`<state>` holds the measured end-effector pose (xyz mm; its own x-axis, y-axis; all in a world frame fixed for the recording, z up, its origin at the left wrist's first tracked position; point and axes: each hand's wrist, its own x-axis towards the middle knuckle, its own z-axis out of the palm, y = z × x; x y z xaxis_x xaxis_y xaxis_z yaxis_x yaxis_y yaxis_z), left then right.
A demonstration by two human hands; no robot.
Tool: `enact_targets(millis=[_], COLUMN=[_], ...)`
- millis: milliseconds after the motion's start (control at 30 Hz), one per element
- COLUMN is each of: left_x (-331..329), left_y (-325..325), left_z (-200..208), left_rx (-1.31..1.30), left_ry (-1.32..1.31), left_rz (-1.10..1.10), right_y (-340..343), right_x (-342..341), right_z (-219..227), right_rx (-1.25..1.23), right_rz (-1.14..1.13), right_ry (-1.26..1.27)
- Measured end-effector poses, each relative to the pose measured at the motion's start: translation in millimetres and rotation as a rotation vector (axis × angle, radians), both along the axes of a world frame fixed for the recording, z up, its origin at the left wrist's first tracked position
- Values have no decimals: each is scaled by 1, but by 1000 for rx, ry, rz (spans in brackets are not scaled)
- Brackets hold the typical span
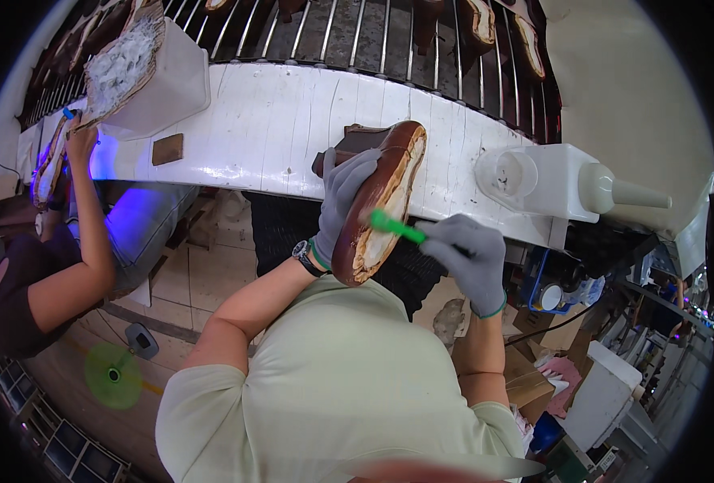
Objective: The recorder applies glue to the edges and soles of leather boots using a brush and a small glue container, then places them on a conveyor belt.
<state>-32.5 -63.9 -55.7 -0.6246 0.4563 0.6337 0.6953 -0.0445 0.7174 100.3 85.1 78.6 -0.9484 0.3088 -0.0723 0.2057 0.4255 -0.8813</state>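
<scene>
My left hand (pixel 345 193), in a grey glove, grips a brown boot (pixel 405 173) by its side. The boot is tilted with its underside toward me, showing a pale middle and a tan, folded rim; its shaft points toward the table. In my gloved right hand (pixel 468 256) is a brush with a green handle (pixel 397 227). The brush's head is over the boot's underside near the middle; it is blurred, and I cannot tell whether it touches.
Behind the white worktable (pixel 260 121) runs a roller conveyor (pixel 333 36) carrying more boots. A white bottle (pixel 562 181) with a clear cup (pixel 510 173) stands at right. At left are a white bin (pixel 168 80), a brown block (pixel 168 149) and a co-worker's arm (pixel 87 209).
</scene>
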Motion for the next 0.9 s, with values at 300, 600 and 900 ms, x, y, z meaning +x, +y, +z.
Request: enact_targets(millis=[300,600,900], left_x=[0,2,-6], left_y=[-1,-6,-13], left_z=[-3,16,41], left_rx=[5,3,-224], left_ry=[-382,-637,-746], left_rz=[-94,-278,-439], right_y=[1,-13,-10], right_x=[-4,1,-1], right_z=[3,14,27], right_rx=[-130,-189,-17], right_rz=[-309,-68,-178], right_ry=[-63,-25,104])
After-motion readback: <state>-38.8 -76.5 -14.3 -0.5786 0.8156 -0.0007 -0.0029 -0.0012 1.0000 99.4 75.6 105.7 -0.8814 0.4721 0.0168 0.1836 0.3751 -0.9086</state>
